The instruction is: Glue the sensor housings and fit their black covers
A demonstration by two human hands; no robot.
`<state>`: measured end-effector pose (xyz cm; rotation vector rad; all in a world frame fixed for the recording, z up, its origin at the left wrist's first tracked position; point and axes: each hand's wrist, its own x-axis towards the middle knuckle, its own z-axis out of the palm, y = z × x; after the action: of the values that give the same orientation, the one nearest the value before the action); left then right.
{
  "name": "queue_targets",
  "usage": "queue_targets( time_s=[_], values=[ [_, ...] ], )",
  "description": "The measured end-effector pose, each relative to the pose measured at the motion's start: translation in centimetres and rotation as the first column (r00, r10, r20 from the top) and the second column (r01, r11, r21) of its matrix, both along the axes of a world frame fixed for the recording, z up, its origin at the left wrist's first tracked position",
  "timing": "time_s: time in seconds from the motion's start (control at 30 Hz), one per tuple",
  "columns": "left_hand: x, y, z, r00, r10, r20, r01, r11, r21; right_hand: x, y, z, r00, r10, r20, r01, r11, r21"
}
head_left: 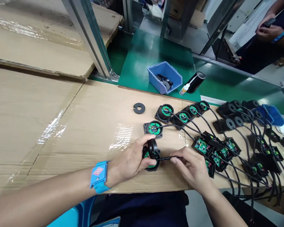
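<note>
My left hand (130, 156), with a blue wrist strap (99, 176), pinches a black ring (152, 147) between thumb and fingers. The ring is tilted up on edge above a round black housing (153, 167) with a green circuit board inside. My right hand (190, 165) pinches the black cable (165, 158) that leads to this housing. Whether the cable passes through the ring I cannot tell. Just beyond stands another housing (153, 128) with its cable attached. A flat black notched washer (139, 108) lies farther off on the cardboard-covered table (90, 126).
More cabled housings (165, 112) stand to the right, near black boxes with green boards (203, 145). A blue bin (164, 77) holds black rings. Beside it are a small white bottle (184, 89) and a black cylinder (197, 82). Another person's hands (269, 30) appear at upper right.
</note>
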<state>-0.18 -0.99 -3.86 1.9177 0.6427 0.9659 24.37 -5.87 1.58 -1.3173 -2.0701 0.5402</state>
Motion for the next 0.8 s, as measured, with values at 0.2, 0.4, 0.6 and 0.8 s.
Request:
queue_targets(
  time_s=[0.2,0.4,0.6,0.8],
  values=[
    [0.3,-0.4,0.2,0.997,0.051,-0.053,-0.047,0.996,0.071,0.2,-0.3,0.0,0.999,0.042,-0.025,-0.038,0.987,0.157],
    [-1.5,0.1,4.4,0.949,0.262,-0.174,-0.203,0.933,0.296,0.5,-0.5,-0.7,0.996,0.085,-0.017,-0.078,0.968,0.240],
    [-3.2,-0.6,7.9,0.917,0.039,-0.396,0.061,0.970,0.237,0.6,-0.1,-0.9,0.994,0.106,-0.010,-0.098,0.951,0.292],
    [-1.9,-1.6,7.1,0.851,0.088,-0.518,0.134,0.917,0.375,0.7,0.0,-1.2,0.994,0.109,-0.025,-0.098,0.956,0.278]
  ],
)
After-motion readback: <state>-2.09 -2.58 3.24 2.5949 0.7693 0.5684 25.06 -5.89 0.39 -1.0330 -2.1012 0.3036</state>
